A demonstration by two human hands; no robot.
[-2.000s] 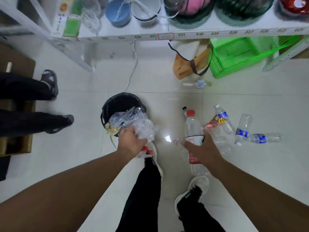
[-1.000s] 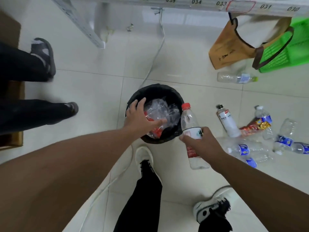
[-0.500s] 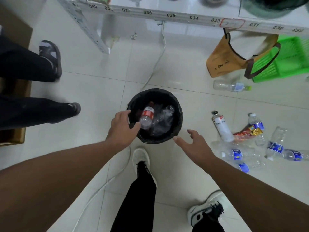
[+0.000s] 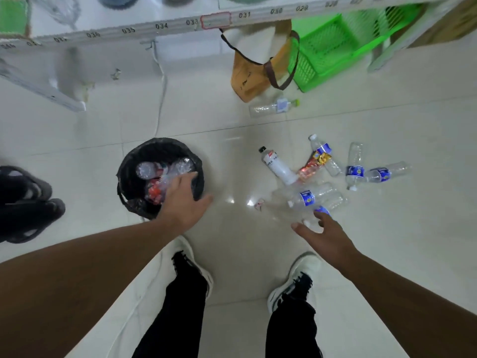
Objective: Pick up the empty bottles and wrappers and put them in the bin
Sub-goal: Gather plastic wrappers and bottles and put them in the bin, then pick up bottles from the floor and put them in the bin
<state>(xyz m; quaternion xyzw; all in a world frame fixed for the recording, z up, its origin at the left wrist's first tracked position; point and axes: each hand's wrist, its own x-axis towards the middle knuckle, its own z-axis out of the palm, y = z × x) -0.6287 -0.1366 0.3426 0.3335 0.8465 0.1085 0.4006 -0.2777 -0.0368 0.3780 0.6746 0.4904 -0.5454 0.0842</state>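
Observation:
The black bin (image 4: 134, 161) stands on the tiled floor at the left, holding clear bottles and crumpled plastic. My left hand (image 4: 183, 202) hovers over its near right rim, fingers spread, holding nothing. My right hand (image 4: 322, 233) reaches out empty toward a cluster of clear bottles with blue labels (image 4: 307, 197) lying on the floor. A white bottle with a black cap (image 4: 277, 165) and a red and gold wrapper (image 4: 313, 164) lie just beyond. Farther back, a lone clear bottle (image 4: 273, 107) rests by the bag.
A white shelf rack (image 4: 129, 29) crosses the top, with a tan bag (image 4: 255, 73) and green basket (image 4: 330, 50) beneath it. Another person's dark shoes (image 4: 25, 197) are at the left. A white cable (image 4: 161, 94) trails to the bin. My own feet stand below.
The red-capped bottle left my right hand and lies in the bin. My right hand has swung right toward the bottle cluster; my left hand has let go of the plastic and stays over the bin.

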